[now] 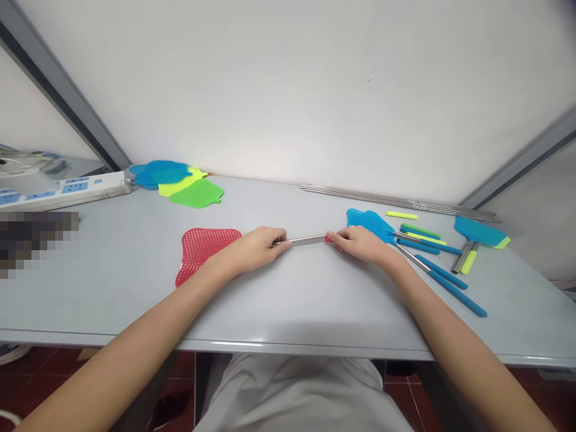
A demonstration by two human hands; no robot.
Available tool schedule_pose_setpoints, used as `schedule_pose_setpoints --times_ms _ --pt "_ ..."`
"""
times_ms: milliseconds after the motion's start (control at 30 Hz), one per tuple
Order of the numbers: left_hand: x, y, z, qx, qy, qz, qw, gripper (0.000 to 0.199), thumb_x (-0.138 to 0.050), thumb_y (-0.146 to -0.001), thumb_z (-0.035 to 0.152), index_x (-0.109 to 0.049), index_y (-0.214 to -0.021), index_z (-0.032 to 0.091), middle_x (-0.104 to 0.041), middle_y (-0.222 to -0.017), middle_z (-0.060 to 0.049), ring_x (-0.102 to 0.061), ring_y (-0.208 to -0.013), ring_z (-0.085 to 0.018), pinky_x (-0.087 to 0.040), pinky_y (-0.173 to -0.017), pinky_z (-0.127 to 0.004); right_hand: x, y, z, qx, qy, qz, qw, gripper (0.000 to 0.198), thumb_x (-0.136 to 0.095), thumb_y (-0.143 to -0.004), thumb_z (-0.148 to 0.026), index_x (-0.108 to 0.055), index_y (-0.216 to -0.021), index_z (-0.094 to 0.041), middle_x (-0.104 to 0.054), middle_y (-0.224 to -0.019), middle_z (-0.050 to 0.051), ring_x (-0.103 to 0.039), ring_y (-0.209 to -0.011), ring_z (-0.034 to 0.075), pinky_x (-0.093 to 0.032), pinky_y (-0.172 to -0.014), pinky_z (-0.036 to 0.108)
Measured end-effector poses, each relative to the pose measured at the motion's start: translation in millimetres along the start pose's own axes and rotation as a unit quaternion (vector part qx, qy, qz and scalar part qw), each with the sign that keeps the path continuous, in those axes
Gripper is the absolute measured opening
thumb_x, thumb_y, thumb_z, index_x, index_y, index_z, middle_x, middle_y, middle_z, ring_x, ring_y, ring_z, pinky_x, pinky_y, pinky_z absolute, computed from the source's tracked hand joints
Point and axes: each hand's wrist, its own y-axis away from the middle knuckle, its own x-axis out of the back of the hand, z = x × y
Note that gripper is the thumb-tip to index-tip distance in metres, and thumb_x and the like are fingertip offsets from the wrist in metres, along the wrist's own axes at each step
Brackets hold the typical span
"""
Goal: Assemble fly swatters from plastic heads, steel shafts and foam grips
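My left hand (263,247) pinches a thin metal rod (308,239) near its left end. A red fly swatter head (207,249) lies just left of that hand, partly behind my forearm; the join between head and rod is hidden by the fingers. At the rod's other end my right hand (362,243) closes on a red handle grip (328,239), of which only a small tip shows. The rod runs nearly level between both hands, just over the grey table (288,300). Past my right hand lies a blue fly swatter head (369,222).
Blue, yellow and green swatter heads (198,193) are piled at back left, near a white power strip (90,186). Long metal rods (396,202) lie along the wall. Several loose grips (420,230), a blue-handled swatter (459,293) and another blue head (479,231) lie right.
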Motion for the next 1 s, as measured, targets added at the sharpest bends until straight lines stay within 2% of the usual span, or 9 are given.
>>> schedule_pose_setpoints --times_ms 367,500,800,1000 --pt "0.1 0.5 -0.8 0.008 -0.007 -0.003 1.0 0.039 -0.028 -0.082 0.048 -0.054 -0.075 0.019 -0.055 -0.068 -0.002 -0.048 -0.059 -0.014 -0.032 -0.051 -0.025 0.7 -0.6 -1.8 -0.008 -0.003 -0.007 1.0 0.059 -0.021 -0.078 -0.063 -0.053 -0.062 -0.016 -0.047 -0.056 0.003 -0.038 -0.049 0.01 -0.022 -0.048 0.026" --pt "-1.1 0.6 0.3 -0.012 -0.014 -0.003 1.0 0.036 -0.027 -0.084 0.044 -0.052 -0.075 0.02 -0.055 -0.068 -0.002 -0.049 -0.06 -0.014 -0.033 -0.053 -0.024 0.4 -0.8 -1.8 -0.004 0.0 -0.003 1.0 0.057 -0.022 -0.078 -0.062 -0.054 -0.063 -0.017 -0.046 -0.055 0.002 -0.038 -0.049 0.011 -0.022 -0.048 0.026" --pt "-5.9 -0.1 -0.7 -0.049 -0.096 0.0 0.994 0.031 -0.02 -0.088 0.037 -0.043 -0.077 0.02 -0.053 -0.068 -0.002 -0.049 -0.059 -0.014 -0.031 -0.052 -0.025 -2.9 -4.7 4.4 0.054 -0.009 0.005 0.998 0.055 -0.021 -0.081 -0.057 -0.052 -0.062 -0.016 -0.043 -0.053 0.0 -0.037 -0.049 0.009 -0.022 -0.049 0.025" --pt "-4.8 2.0 -1.4 -0.077 -0.095 -0.013 0.992 0.029 -0.021 -0.088 0.036 -0.042 -0.076 0.02 -0.055 -0.073 -0.002 -0.05 -0.065 -0.015 -0.033 -0.056 -0.025 -0.6 -4.7 6.6 0.068 -0.013 -0.017 0.997 0.048 -0.029 -0.08 -0.053 -0.06 -0.073 -0.017 -0.048 -0.056 0.0 -0.039 -0.052 0.009 -0.023 -0.05 0.024"
